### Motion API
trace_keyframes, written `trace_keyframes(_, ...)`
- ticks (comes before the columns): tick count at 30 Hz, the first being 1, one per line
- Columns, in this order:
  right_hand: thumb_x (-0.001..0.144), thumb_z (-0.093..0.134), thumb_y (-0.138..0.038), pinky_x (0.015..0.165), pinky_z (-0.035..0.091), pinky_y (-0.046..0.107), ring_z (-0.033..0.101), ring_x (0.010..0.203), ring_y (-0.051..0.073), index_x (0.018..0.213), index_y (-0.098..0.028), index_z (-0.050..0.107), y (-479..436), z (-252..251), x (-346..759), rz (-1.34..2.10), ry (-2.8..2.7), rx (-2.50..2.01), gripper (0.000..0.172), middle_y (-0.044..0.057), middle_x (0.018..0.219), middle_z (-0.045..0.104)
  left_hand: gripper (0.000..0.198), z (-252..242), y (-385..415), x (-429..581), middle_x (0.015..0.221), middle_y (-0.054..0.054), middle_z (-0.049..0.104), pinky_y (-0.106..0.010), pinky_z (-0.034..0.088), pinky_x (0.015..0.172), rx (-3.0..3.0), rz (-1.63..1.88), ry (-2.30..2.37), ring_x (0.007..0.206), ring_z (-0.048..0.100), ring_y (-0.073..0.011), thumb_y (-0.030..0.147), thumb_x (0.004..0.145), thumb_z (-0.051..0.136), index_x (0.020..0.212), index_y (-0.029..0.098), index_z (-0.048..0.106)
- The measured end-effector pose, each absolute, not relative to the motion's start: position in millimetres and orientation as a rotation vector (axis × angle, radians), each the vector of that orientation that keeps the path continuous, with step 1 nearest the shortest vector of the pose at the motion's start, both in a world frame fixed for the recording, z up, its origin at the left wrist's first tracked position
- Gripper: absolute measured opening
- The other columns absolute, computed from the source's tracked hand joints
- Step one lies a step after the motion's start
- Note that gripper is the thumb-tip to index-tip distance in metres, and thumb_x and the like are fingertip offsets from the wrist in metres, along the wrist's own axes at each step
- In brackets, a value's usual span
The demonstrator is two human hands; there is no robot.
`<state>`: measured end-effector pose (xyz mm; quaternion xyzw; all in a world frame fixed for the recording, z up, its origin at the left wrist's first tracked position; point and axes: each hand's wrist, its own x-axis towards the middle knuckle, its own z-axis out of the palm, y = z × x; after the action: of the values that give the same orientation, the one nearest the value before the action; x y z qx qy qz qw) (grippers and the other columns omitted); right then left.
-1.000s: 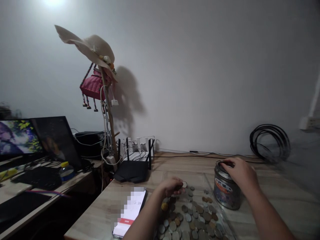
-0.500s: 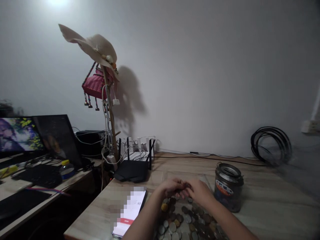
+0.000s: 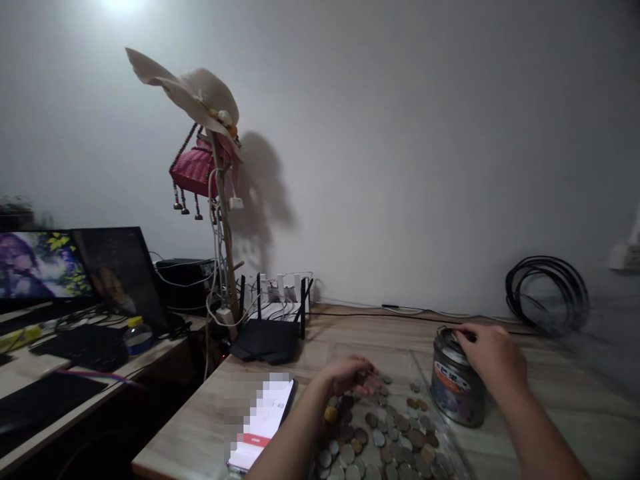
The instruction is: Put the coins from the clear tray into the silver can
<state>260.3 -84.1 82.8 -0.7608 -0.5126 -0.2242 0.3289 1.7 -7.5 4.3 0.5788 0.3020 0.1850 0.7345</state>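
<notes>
Many loose coins [image 3: 395, 433] lie spread over a clear plastic sheet or tray [image 3: 400, 360] on the wooden desk. My left hand [image 3: 353, 375] hovers at the far side of this spread, palm turned up and fingers curled round what look like a few coins. To the right stands a metal tin [image 3: 457, 393] with an orange-and-white label and a slotted lid. Over that lid is my right hand [image 3: 493, 353], thumb and fingers pinched together at the slot. Whatever the pinch holds is hidden.
A phone [image 3: 265, 420] lies left of my left forearm. Behind it sit a black router [image 3: 267, 340] and cables. A coiled black cable [image 3: 547, 293] leans on the wall. A hat [image 3: 195, 93] and pink bag [image 3: 195, 170] hang on a stand; monitors [image 3: 115, 280] are left.
My right hand has left my left hand and moved right, onto the tin's lid. The left hand stays over the coins. The view has shifted slightly.
</notes>
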Motion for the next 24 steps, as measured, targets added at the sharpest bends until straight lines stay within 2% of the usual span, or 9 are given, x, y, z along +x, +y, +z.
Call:
trace_keyframes(5, 0.065, 0.047, -0.038, 0.052, 0.033, 0.029, 0.053, 0.067, 0.021, 0.069, -0.026, 0.066, -77.8, 74.9, 275.2, -0.418, -1.434, -2.015, 0.022, 0.004, 0.072, 0.063, 0.03, 5.9, -8.4, 1.2, 0.067, -0.003, 0.06, -0.022, 0.036, 0.052, 1.267, 0.394, 0.674, 0.054, 0.054, -0.0106, 0.036, 0.058, 0.057, 0.078, 0.014, 0.05)
trace_keyframes(9, 0.065, 0.047, -0.04, 0.056, 0.033, 0.033, 0.053, 0.07, 0.024, 0.072, -0.026, 0.066, -80.9, 79.1, 269.8, -0.593, -1.436, -1.995, 0.025, 0.006, 0.073, 0.064, 0.027, 5.1, -7.9, 1.1, 0.068, -0.003, 0.06, -0.023, 0.038, 0.055, 1.249, 0.411, 0.656, 0.055, 0.055, -0.0108, 0.034, 0.061, 0.055, 0.078, 0.014, 0.051)
trace_keyframes(13, 0.074, 0.04, -0.035, 0.071, 0.036, 0.033, 0.05, 0.081, 0.021, 0.083, -0.02, 0.062, -84.1, 82.9, 236.3, -0.765, -1.46, -1.628, 0.028, 0.007, 0.085, 0.061, 0.03, 2.4, -4.1, 1.2, 0.071, -0.005, 0.059, -0.023, 0.039, 0.061, 1.167, 0.395, 0.637, 0.065, 0.057, -0.0127, 0.036, 0.064, 0.056, 0.083, 0.013, 0.049)
trace_keyframes(15, 0.076, 0.037, -0.032, 0.071, 0.037, 0.028, 0.051, 0.081, 0.017, 0.081, -0.019, 0.061, -82.4, 74.9, 208.4, -0.605, -1.617, -1.505, 0.027, 0.006, 0.084, 0.06, 0.036, 1.2, -1.6, 0.3, 0.074, -0.007, 0.059, -0.023, 0.04, 0.062, 1.105, 0.373, 0.596, 0.07, 0.058, -0.0145, 0.042, 0.067, 0.053, 0.086, 0.013, 0.049)
trace_keyframes(17, 0.077, 0.037, -0.032, 0.066, 0.037, 0.025, 0.052, 0.076, 0.015, 0.08, -0.021, 0.06, -79.2, 59.2, 178.8, -0.344, -1.847, -1.501, 0.026, 0.004, 0.083, 0.06, 0.043, 0.8, 0.2, -1.2, 0.077, -0.009, 0.059, -0.023, 0.04, 0.061, 1.036, 0.385, 0.524, 0.073, 0.058, -0.0156, 0.05, 0.07, 0.046, 0.088, 0.012, 0.049)
trace_keyframes(20, 0.072, 0.044, -0.032, 0.059, 0.035, 0.022, 0.052, 0.071, 0.013, 0.087, -0.023, 0.059, -74.2, 32.6, 145.6, -0.041, -2.197, -1.506, 0.023, 0.003, 0.085, 0.059, 0.05, 1.0, 0.5, -3.4, 0.072, -0.007, 0.058, -0.023, 0.041, 0.057, 0.96, 0.425, 0.465, 0.065, 0.057, -0.0142, 0.057, 0.073, 0.036, 0.088, 0.011, 0.05)
trace_keyframes(24, 0.069, 0.049, -0.03, 0.056, 0.03, 0.022, 0.051, 0.067, 0.012, 0.082, -0.022, 0.06, -71.6, 17.9, 136.4, 0.058, -2.344, -1.541, 0.019, 0.002, 0.08, 0.059, 0.053, 0.5, -0.2, -3.1, 0.067, -0.007, 0.057, -0.023, 0.04, 0.053, 0.957, 0.412, 0.48, 0.059, 0.055, -0.013, 0.056, 0.076, 0.028, 0.085, 0.01, 0.051)
